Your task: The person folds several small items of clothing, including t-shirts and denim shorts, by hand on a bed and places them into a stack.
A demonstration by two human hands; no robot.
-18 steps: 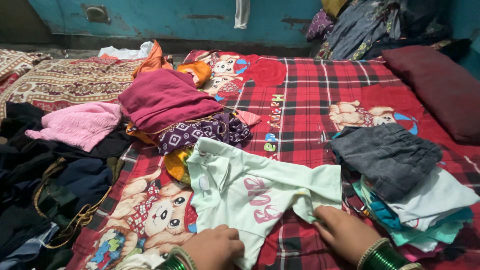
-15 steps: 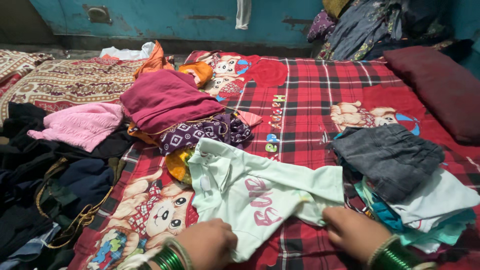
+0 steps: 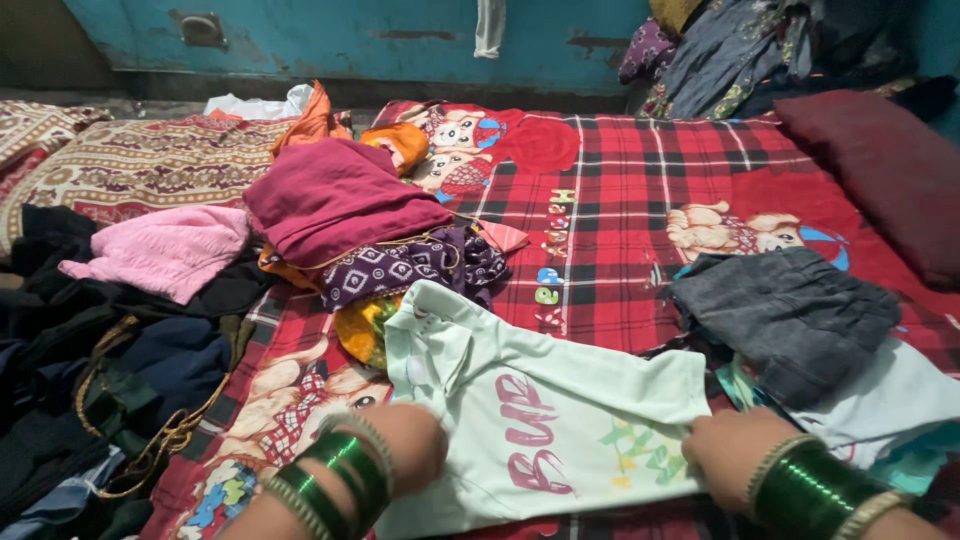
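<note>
Down at the bottom edge, your left hand [image 3: 405, 445] lies palm-down on the lower left part of the pale green T-shirt [image 3: 540, 420], knuckles toward the camera; it is blurred, so you cannot tell whether the fingers pinch the cloth or only press it flat. Your right hand [image 3: 735, 450] is closed on the shirt's right sleeve edge, fingers curled over the fabric, the wrist coming in from the lower right. Green bangles [image 3: 335, 480] ring both wrists, and both forearms are cut off by the frame. The shirt is spread front-up on the red plaid bedsheet [image 3: 610, 190], its pink lettering showing, its collar pointing up-left, its hem out of view below. Just beside your right hand sits a stack of folded clothes [image 3: 870, 400] with a dark grey denim piece [image 3: 790, 310] on top; its lower layers are partly hidden. Beyond the collar lies a loose heap: a maroon garment [image 3: 335, 205], a purple patterned cloth [image 3: 400, 265], a pink knit [image 3: 165, 250]. Dark clothes [image 3: 90, 370] crowd the left edge.
</note>
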